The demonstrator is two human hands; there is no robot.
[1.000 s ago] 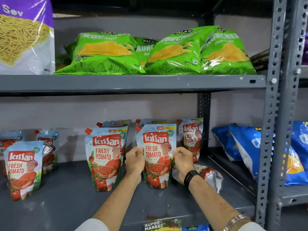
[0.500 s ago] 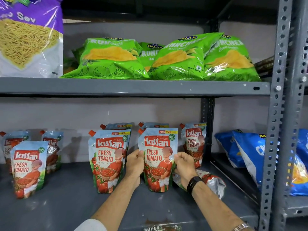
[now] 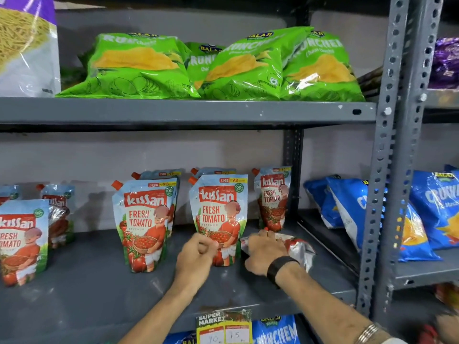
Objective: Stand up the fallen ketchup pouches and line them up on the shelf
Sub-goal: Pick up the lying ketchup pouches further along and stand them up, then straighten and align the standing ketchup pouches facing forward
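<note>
Several Kissan ketchup pouches stand upright on the grey middle shelf [image 3: 99, 289]. One upright pouch [image 3: 219, 212] stands in the centre, another [image 3: 145, 222] to its left, a third [image 3: 273, 197] at the back right. A fallen pouch [image 3: 298, 249] lies flat at the right, silver underside showing. My right hand [image 3: 264, 254], with a black wristband, rests on top of the fallen pouch, fingers curled over its near end. My left hand [image 3: 196, 259] hovers loosely curled in front of the centre pouch, holding nothing.
More upright pouches [image 3: 22, 239] stand at the far left. Green chip bags [image 3: 223, 68] fill the shelf above. Blue chip bags [image 3: 372, 214] lie on the neighbouring rack right of the grey upright post [image 3: 382, 170]. A price tag [image 3: 223, 326] hangs on the shelf's front edge.
Both hands have let go of the centre pouch, which stays standing. My right hand moved right and down onto the fallen pouch. My left hand drew back a little.
</note>
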